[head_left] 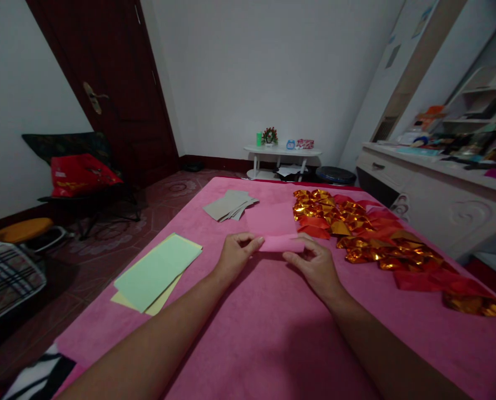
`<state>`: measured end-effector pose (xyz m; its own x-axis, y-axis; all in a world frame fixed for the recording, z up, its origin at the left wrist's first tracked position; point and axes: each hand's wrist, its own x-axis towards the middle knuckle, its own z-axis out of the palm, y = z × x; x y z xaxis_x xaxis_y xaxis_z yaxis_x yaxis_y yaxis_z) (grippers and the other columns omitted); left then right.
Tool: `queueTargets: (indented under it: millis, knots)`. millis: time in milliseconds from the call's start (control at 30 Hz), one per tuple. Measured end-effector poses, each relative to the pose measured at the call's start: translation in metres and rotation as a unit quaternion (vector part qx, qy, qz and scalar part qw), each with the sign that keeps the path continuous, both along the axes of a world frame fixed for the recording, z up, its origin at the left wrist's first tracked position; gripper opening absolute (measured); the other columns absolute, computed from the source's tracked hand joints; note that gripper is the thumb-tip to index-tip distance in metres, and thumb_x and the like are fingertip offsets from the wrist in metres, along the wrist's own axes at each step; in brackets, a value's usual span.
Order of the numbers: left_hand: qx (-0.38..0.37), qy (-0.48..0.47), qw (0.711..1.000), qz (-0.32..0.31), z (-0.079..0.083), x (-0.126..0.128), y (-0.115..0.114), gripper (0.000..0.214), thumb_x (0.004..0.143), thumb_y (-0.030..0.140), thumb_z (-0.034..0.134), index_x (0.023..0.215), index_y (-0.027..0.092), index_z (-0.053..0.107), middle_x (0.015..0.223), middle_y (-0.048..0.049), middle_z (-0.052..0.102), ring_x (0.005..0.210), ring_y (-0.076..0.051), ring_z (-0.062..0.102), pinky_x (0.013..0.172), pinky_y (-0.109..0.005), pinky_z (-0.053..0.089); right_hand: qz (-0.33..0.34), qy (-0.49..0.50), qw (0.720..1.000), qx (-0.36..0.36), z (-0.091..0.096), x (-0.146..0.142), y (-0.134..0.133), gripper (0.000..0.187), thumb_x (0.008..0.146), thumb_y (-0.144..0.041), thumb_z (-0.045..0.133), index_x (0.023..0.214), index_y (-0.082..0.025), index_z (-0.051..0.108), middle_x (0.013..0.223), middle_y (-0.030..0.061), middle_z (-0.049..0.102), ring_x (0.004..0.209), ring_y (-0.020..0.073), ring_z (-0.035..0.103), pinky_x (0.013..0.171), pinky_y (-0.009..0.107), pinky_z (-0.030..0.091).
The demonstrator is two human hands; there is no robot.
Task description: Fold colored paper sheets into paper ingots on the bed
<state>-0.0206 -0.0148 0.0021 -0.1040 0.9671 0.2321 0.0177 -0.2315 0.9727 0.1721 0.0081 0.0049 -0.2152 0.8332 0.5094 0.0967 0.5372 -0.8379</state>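
A sheet of pink paper (272, 218) is between my hands, its near edge folded or curled over toward me. My left hand (238, 251) pinches the left end of that fold between thumb and fingers. At the right end, my right hand (312, 261) grips the fold the same way. Beyond and to the left lies a loose stack of grey paper pieces (228, 205). Nearer, left of my left forearm, a pale green sheet (160, 271) rests over a yellow sheet (164, 297). Gold and red foil pieces (358, 244) spread along the right side.
All this lies on a pink cloth-covered surface (248, 333). A dresser (435, 189) cluttered with items stands at the right. Against the far wall is a small white table (283, 150). On the left, a chair holds a red bag (81, 176), with an orange stool (23, 229) near it.
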Motion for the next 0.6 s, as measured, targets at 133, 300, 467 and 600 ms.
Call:
queueTargets:
  millis: [133,300,467,600]
  knots:
    - [0.011,-0.023,1.0,0.002,0.0,-0.0004,0.0001,0.023,0.071,0.034,0.071,0.065,0.012,0.068,0.058,0.0,0.058,0.052,-0.009,0.048,0.051,-0.021,0.035,0.005,-0.022,1.0,0.008,-0.0001,0.0001,-0.0002,0.01,0.077,-0.027,0.066,0.081,-0.021,0.072,0.09,0.0043,0.066,0.088,0.0208,0.06,0.079,0.032,0.047]
    - [0.008,0.003,1.0,-0.009,0.0,0.0022,-0.0003,0.024,0.066,0.034,0.075,0.071,0.011,0.072,0.063,-0.0029,0.063,0.054,-0.01,0.052,0.053,-0.022,0.039,-0.002,-0.031,1.0,0.004,-0.0001,0.0007,-0.0006,0.019,0.083,-0.026,0.058,0.071,-0.019,0.07,0.083,0.0042,0.063,0.081,0.0185,0.058,0.072,0.029,0.045]
    - [-0.001,0.014,1.0,-0.006,-0.0012,0.0034,0.0,0.025,0.067,0.036,0.074,0.067,0.011,0.071,0.058,-0.0017,0.06,0.052,-0.009,0.049,0.051,-0.021,0.036,-0.045,-0.026,0.999,0.017,-0.0017,0.001,0.0004,0.021,0.078,-0.025,0.064,0.058,-0.018,0.062,0.076,0.0024,0.06,0.073,0.0164,0.055,0.067,0.027,0.043]
    - [-0.009,0.009,1.0,-0.007,-0.0022,0.0027,0.0005,0.027,0.068,0.037,0.073,0.066,0.01,0.07,0.056,-0.0007,0.058,0.051,-0.009,0.047,0.05,-0.021,0.034,-0.011,-0.007,1.0,0.019,0.0022,0.0002,-0.0025,0.013,0.077,-0.026,0.065,0.067,-0.018,0.065,0.079,0.0025,0.059,0.075,0.0162,0.055,0.065,0.026,0.044]
